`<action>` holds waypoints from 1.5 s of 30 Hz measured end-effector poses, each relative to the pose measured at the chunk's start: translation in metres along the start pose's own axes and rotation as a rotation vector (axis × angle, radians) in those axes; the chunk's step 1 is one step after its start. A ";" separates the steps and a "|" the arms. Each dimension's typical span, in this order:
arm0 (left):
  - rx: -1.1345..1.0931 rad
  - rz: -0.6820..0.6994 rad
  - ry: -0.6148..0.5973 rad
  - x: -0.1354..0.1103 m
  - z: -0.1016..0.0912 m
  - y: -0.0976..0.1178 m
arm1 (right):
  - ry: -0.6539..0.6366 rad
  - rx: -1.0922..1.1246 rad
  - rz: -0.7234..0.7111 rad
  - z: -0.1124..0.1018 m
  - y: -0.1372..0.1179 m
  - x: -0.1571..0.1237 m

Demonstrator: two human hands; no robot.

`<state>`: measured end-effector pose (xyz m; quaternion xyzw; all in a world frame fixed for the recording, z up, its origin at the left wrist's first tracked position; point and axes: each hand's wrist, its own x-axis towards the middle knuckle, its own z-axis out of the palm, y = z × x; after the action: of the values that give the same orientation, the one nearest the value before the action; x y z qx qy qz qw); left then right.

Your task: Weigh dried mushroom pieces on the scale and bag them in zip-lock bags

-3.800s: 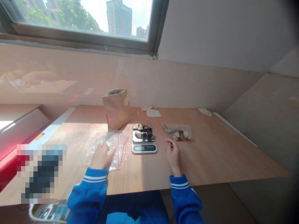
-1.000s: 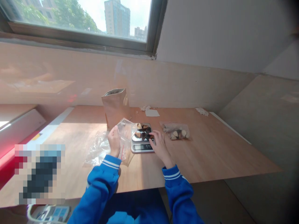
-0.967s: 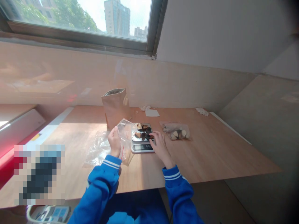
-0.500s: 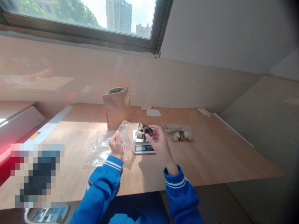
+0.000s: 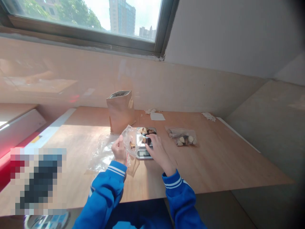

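Note:
My left hand (image 5: pixel 119 149) is closed on the edge of a clear plastic bag (image 5: pixel 129 135), held with its mouth toward the scale. A small tan piece (image 5: pixel 132 144) shows inside the bag. My right hand (image 5: pixel 158 152) reaches over the digital kitchen scale (image 5: pixel 143 154), fingers pinched round a dark dried mushroom (image 5: pixel 148 140) beside the bag's mouth. More dried mushrooms (image 5: pixel 144 130), pale and dark brown, lie on the far part of the scale's plate. My right fingers partly cover the scale's front panel.
A brown stand-up pouch (image 5: pixel 121 111) stands open behind the bag. Another clear bag (image 5: pixel 188 140) with several mushroom pieces lies right of the scale. Flat clear plastic (image 5: pixel 101 156) is at left, a white paper (image 5: pixel 157 116) at the back. The table's (image 5: pixel 214 165) front edge is near my body.
My right hand has moved down and slightly left toward the bag's mouth with a dark mushroom. A tan piece now shows in the bag. My left hand has barely moved.

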<state>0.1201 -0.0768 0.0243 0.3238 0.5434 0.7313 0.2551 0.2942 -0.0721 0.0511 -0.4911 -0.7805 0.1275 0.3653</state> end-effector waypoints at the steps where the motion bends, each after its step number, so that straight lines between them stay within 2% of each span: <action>1: 0.007 0.007 -0.005 0.000 0.000 0.001 | -0.027 -0.030 -0.005 0.004 0.006 -0.005; 6: -0.001 -0.012 -0.022 -0.002 -0.001 0.007 | 0.000 -0.038 0.022 0.017 0.021 -0.015; 10: -0.016 -0.038 -0.015 -0.004 0.000 0.013 | 0.027 0.038 0.024 0.013 0.019 -0.012; 13: -0.017 -0.044 -0.005 -0.005 0.001 0.015 | 0.079 0.130 0.053 -0.002 0.001 -0.006; 17: 0.009 -0.029 -0.017 -0.005 0.000 0.012 | 0.154 0.345 0.121 -0.024 -0.039 0.010; 21: 0.024 -0.035 -0.035 -0.004 -0.001 0.007 | 0.044 0.469 0.015 -0.032 -0.065 0.029; 24: 0.007 -0.050 -0.031 -0.004 -0.001 0.007 | 0.050 0.427 -0.022 -0.028 -0.061 0.036; 28: -0.017 -0.075 0.001 -0.004 0.001 0.011 | 0.094 0.248 0.004 -0.011 -0.032 0.029; 33: -0.054 -0.105 0.000 -0.006 0.003 0.021 | -0.044 -0.078 -0.071 0.016 0.001 0.013; 36: -0.051 -0.117 0.004 -0.007 0.003 0.023 | -0.059 -0.171 -0.053 0.027 0.008 0.008; 40: -0.043 -0.113 -0.003 -0.006 0.001 0.018 | 0.017 -0.078 -0.004 0.020 -0.001 0.009; 45: 0.001 -0.097 -0.014 -0.002 -0.002 0.002 | 0.199 0.238 0.116 -0.013 -0.046 0.017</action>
<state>0.1197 -0.0796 0.0252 0.3024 0.5570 0.7154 0.2940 0.2679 -0.0815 0.0935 -0.4988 -0.6901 0.1907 0.4885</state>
